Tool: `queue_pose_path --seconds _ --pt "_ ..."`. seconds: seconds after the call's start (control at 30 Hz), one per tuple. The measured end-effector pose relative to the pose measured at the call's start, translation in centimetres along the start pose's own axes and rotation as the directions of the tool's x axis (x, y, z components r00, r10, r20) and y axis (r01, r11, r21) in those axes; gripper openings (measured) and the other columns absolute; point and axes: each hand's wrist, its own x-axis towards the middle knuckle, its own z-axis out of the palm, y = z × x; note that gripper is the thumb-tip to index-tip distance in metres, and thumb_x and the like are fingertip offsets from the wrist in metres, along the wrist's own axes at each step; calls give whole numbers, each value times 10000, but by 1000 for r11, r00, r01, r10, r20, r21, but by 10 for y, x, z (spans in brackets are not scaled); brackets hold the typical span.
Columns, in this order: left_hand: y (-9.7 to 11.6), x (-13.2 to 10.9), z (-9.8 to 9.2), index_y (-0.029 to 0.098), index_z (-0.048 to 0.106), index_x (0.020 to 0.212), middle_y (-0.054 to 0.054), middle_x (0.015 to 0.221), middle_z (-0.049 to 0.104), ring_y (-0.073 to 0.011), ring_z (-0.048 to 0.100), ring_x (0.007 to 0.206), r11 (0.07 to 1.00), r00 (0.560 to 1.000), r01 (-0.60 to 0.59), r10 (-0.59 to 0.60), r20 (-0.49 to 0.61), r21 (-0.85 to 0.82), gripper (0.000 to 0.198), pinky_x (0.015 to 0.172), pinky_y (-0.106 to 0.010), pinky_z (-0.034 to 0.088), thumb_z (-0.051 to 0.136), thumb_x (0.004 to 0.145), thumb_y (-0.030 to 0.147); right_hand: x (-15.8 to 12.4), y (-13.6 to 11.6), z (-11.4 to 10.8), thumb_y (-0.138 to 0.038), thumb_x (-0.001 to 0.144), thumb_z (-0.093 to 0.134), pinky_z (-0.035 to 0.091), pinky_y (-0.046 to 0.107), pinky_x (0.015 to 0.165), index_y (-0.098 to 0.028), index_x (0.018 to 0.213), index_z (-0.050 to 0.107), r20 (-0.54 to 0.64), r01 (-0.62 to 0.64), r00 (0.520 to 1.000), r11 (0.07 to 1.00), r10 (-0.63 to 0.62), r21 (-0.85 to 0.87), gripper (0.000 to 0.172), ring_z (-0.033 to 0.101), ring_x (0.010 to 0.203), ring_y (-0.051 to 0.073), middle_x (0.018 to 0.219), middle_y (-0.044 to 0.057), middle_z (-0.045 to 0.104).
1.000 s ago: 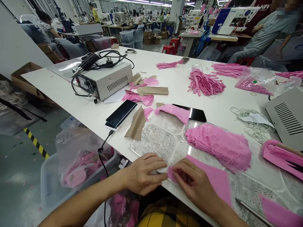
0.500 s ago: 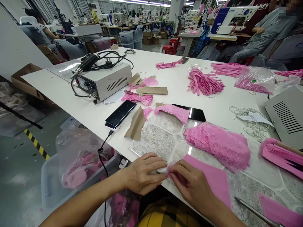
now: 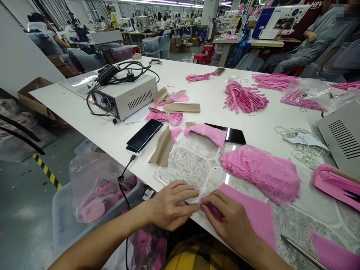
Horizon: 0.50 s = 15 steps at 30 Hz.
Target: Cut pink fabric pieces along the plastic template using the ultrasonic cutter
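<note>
At the table's front edge, my right hand (image 3: pixel 227 215) pinches the near-left edge of a flat pink fabric piece (image 3: pixel 254 212) between thumb and fingers. My left hand (image 3: pixel 174 204) meets it there, its fingertips closed at the same edge of the fabric; the exact grip is partly hidden. Under the fabric is a grey speckled, glossy sheet (image 3: pixel 188 167). A crumpled pile of pink lace (image 3: pixel 261 172) sits just beyond my hands. To the right of my right hand are slim metal tweezers (image 3: pixel 302 251) and another pink fabric piece (image 3: pixel 334 249).
Two dark phones lie ahead, one (image 3: pixel 144 135) on a cable, the other (image 3: pixel 230 134) partly under pink lace. A grey metal box (image 3: pixel 132 97) stands at the left, another vented box (image 3: pixel 341 131) at the right. Pink strap bundles (image 3: pixel 244 97) lie farther back. A plastic bin (image 3: pixel 67 225) stands below.
The view has shifted slightly, so the table and things on it appear a little farther right. My hands keep nearly the same hold on the fabric edge.
</note>
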Motion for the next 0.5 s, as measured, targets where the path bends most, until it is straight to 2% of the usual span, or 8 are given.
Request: queue_pose_path --seconds 0.5 --pt "-1 -2 2 159 622 1097 -137 1154 638 -232 599 1084 1000 999 2 -3 33 10 324 949 -421 490 514 793 128 -1 2 3 -134 893 540 477 215 542 -206 874 599 -6 1 1000 1000 -1 5 94 618 616 119 761 21 642"
